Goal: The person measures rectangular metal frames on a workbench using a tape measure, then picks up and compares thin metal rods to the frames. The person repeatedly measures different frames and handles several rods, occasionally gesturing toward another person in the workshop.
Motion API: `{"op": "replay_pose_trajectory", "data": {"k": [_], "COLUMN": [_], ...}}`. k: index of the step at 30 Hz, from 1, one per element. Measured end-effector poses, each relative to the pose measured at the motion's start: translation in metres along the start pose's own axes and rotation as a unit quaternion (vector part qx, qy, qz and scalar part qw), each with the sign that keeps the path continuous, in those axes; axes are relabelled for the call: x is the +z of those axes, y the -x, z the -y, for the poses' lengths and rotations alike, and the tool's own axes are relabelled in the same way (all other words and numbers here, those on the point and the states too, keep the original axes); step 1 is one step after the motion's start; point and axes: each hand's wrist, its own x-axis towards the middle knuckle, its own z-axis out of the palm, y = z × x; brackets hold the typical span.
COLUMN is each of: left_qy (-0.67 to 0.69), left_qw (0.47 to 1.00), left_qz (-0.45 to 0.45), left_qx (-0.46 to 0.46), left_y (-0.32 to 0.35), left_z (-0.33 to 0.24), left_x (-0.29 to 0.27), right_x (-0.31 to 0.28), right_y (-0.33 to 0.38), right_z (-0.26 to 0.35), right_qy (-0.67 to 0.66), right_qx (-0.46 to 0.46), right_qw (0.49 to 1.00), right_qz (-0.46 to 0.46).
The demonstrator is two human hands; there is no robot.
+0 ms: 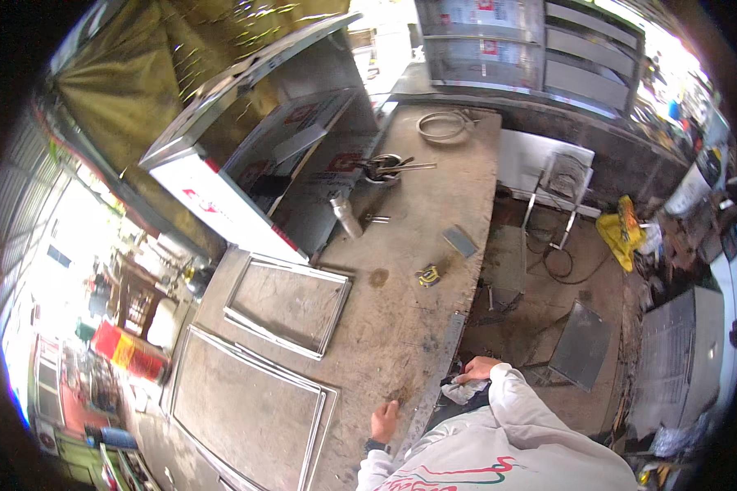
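My right hand is closed on a crumpled whitish rag beside the front edge of the wooden worktable, close to my body. Over the tabletop, to the left of it, my left hand is curled into a loose fist, and I see nothing in it. A dark band shows at that wrist. Thin metal frames lie flat on the table left of my hands: a smaller one farther off and larger ones nearer. Farther along lies a yellow and black tape measure.
On the table are a grey block, a metal bottle, a pan with tools, a coiled hose and a large metal cabinet. Right of it, a metal chair frame, a yellow bag and a dark panel stand or lie low.
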Motion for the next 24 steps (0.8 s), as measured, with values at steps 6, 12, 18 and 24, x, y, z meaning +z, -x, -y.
{"op": "replay_pose_trajectory", "data": {"k": [6, 12, 18, 24], "left_qy": [0.029, 0.078, 0.184, 0.08], "left_qw": [0.991, 0.977, 0.97, 0.986], "left_qz": [-0.127, -0.183, -0.139, -0.12], "left_qx": [-0.028, -0.077, -0.078, -0.08], "left_y": [0.016, 0.04, 0.041, 0.037], "left_z": [0.06, 0.048, 0.046, 0.052], "left_x": [-0.053, -0.067, -0.034, -0.003], "right_x": [-0.008, -0.044, -0.151, -0.192], "right_y": [-0.065, -0.099, -0.136, -0.14], "right_z": [0.01, 0.02, 0.048, 0.116], "right_qy": [0.054, 0.03, -0.217, -0.495], "right_qx": [-0.037, -0.081, -0.098, -0.146], "right_qw": [0.995, 0.996, 0.932, 0.788], "right_qz": [0.081, -0.006, -0.272, -0.336]}}
